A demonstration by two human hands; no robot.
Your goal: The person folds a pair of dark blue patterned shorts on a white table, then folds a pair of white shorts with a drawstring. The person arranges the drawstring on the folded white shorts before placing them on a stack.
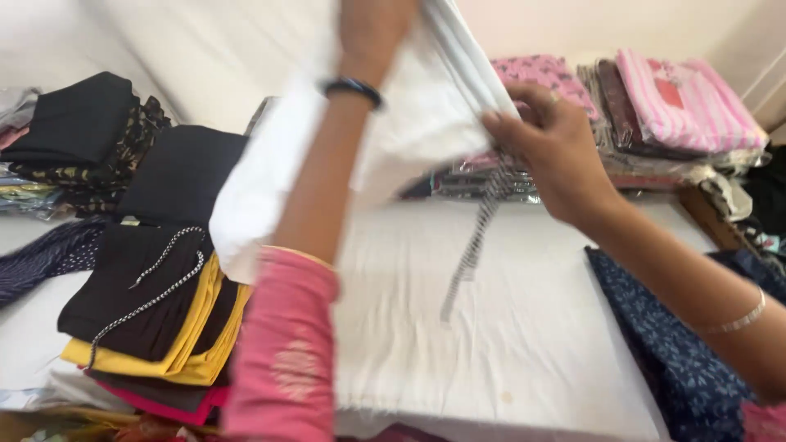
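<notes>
Both hands, L hand (372, 29) & R hand (548, 151), grip white garment (417, 115) aloft.

We saw the scene brightly and evenly lit by soft daylight; the white garment (426, 106) and the white table cover (508, 344) were nearly washed out, with only faint shadows under the arms. Motion blur smeared the left hand (372, 29), the right hand (548, 155) and the dangling drawstring (475, 245); the clothes stacked at the edges looked soft.
</notes>
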